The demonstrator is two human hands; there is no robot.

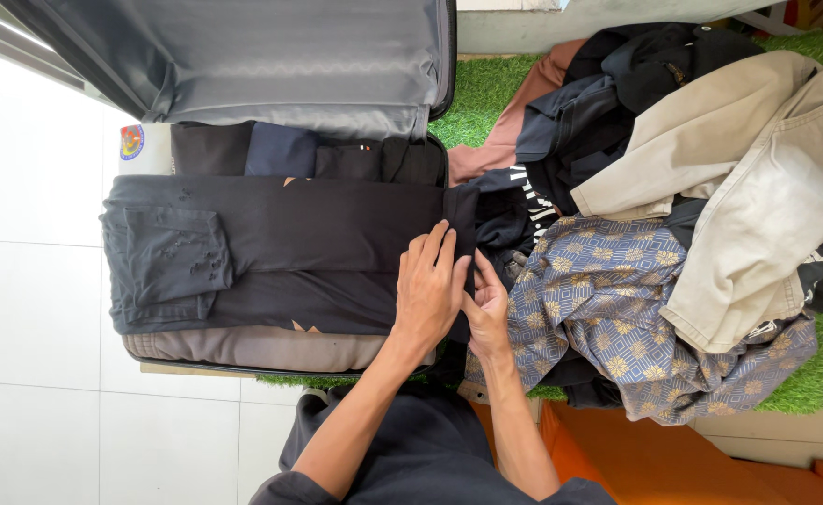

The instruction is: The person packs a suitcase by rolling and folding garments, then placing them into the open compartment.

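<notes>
An open suitcase (154, 150) lies on the floor with folded dark clothes in it. A pair of black jeans (243, 252) lies flat across the top of the stack. My left hand (430, 290) presses flat on the right end of the jeans, fingers spread. My right hand (488, 304) is beside it at the suitcase's right edge, fingers pinching the dark fabric there.
The suitcase's grey lined lid (290, 56) stands open at the top. To the right a pile of clothes sits on green artificial turf (486, 89): a blue patterned shirt (608, 299), beige trousers (758, 215), dark garments (636, 75). White floor tiles (28, 281) at left; an orange surface (673, 458) below.
</notes>
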